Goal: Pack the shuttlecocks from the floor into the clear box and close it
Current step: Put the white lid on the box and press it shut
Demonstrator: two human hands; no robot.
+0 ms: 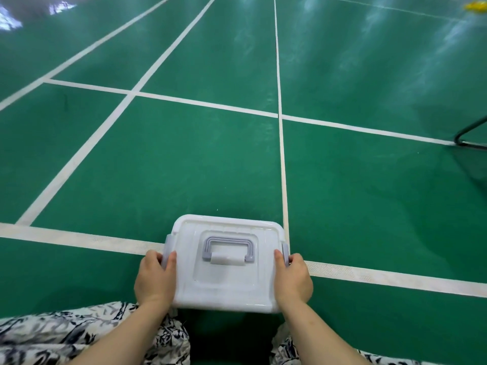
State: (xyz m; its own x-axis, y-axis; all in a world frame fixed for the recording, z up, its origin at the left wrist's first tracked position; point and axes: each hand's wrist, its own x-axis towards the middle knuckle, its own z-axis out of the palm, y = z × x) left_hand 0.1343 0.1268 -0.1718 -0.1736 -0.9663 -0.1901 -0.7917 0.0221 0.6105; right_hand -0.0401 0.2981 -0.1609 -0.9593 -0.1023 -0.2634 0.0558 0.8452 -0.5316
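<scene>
While both hands grip it, the box sits low in the head view, near the person.
Box: box [226, 275] with its white lid [232, 288] on, resting on the green floor [184, 167] where white court lines [79, 239] cross; its far right corner is at the line that runs away into the court.
Handle: grey handle [228, 250] lying flat in the lid's recess, toward the far edge.
Latches: a grey latch [166, 252] on the left side and another [284, 252] on the right, each partly covered by fingers; whether they are snapped down cannot be told.
Left hand: left hand [155, 279] clasps the box's left side, thumb on top of the lid, fingers curled round the latch.
Right hand: right hand [292, 279] clasps the right side the same way, thumb on the lid, fingers wrapped over the latch.
Shuttlecocks: none visible; the lid hides the box's contents.
Clothing: patterned black-and-white fabric [66, 333] along the near edge, on both sides of the forearms.
Far right: a black frame [469, 133] on the floor at the right edge, and a blurred yellow thing [475, 6] in the far right corner, too unclear to name.
</scene>
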